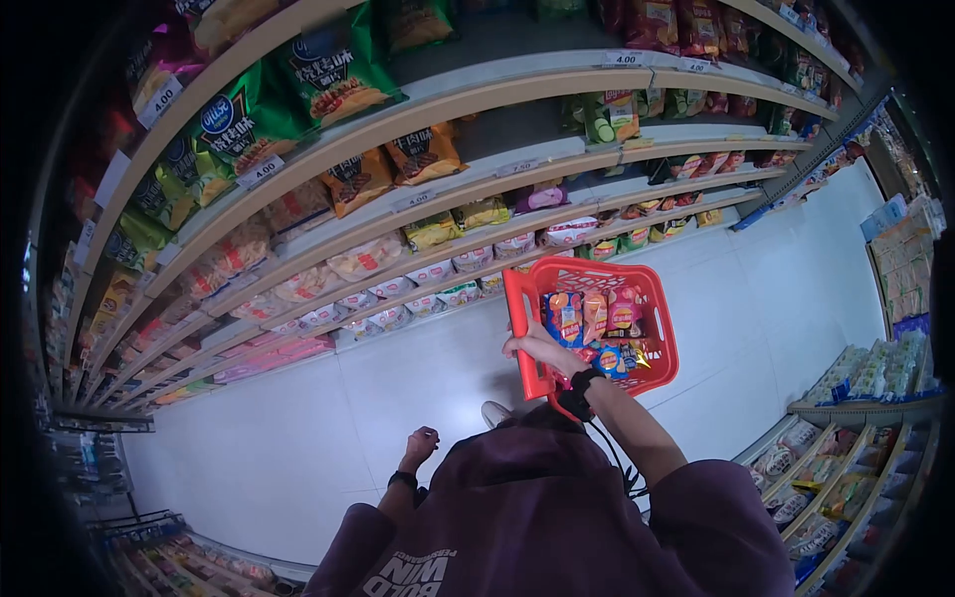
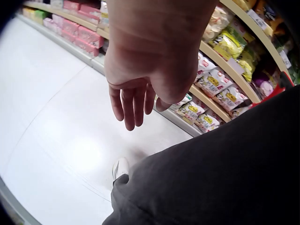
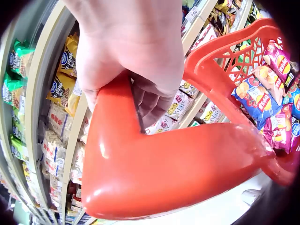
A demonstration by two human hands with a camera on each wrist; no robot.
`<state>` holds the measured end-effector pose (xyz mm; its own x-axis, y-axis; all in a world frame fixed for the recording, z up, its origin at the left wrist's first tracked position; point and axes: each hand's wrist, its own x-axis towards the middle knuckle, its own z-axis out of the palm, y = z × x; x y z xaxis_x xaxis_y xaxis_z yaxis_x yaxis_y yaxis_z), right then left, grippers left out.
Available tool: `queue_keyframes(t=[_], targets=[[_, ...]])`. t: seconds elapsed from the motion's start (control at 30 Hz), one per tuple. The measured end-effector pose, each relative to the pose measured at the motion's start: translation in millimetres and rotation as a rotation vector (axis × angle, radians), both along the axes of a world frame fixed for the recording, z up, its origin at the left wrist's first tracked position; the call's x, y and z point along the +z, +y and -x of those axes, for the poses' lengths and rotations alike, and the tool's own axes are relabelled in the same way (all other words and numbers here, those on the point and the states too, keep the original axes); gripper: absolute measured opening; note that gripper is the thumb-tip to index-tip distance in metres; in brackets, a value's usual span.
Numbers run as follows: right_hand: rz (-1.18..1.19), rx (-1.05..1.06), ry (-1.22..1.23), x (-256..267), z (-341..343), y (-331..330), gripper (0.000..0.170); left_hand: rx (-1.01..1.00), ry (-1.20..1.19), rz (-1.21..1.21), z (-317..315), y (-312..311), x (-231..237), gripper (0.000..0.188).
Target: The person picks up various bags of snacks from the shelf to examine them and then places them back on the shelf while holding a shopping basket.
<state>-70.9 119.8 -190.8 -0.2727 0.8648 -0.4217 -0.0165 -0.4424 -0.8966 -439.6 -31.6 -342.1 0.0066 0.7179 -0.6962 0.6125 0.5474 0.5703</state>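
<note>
My right hand [image 1: 542, 347] grips the handle of a red plastic shopping basket [image 1: 659, 289]. Close up in the right wrist view, that hand [image 3: 131, 51] has its fingers curled round the thick red handle [image 3: 164, 164]. Several chip bags lie inside the basket, among them a blue bag [image 3: 257, 99], a peach-coloured bag [image 3: 269, 79] and a magenta bag [image 3: 280, 60]. Down at my side, my left hand [image 1: 423, 444] hangs with nothing in it. Its fingers point loosely toward the floor in the left wrist view, where the hand [image 2: 140, 79] is beside a dark trouser leg [image 2: 201, 173].
Long curved-looking shelves [image 1: 477, 179] of snack bags run along the front, with price tags on their edges. A lower rack [image 1: 836, 478] of packaged goods stands at right. Pale floor [image 1: 398, 388] lies between, and a white shoe [image 2: 120, 168] shows on it.
</note>
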Motion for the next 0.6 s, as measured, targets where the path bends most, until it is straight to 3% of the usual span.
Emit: queue_keyframes(t=[0.17,0.3,0.37,0.43,0.5,0.53,0.57,0.6], targets=[[-0.088,0.156,-0.05,5.3,-22.6,-17.5,0.05,-0.123,-0.121,-0.234,-75.1,63.4,63.3,0.038],[-0.167,0.263,-0.187,9.7,-36.8,-19.9,0.047,-0.009,-0.34,-0.249,-178.5,111.1,130.5,0.047],[-0.272,0.31,-0.297,-12.0,-48.3,-18.4,0.055,0.06,-0.382,-0.258,-231.4,121.9,152.0,0.047],[-0.33,0.347,-0.456,-26.0,-71.5,-17.6,0.059,0.117,-0.29,-0.379,-267.4,128.9,126.0,0.049],[-0.322,0.367,-0.661,-37.6,-106.2,-23.8,0.058,0.375,-0.366,-0.339,-298.5,125.6,118.8,0.038],[-0.254,0.36,-0.754,-47.9,-126.1,-31.0,0.055,0.509,-0.451,-0.309,-313.1,121.0,138.7,0.035],[-0.165,0.352,-0.845,-65.4,-152.6,-47.3,0.053,0.485,-0.342,-0.354,-316.4,122.1,138.7,0.033],[-0.343,0.309,-0.906,-147.4,-186.1,-69.8,0.052,0.452,-0.234,-0.385,-316.9,122.3,138.6,0.031]])
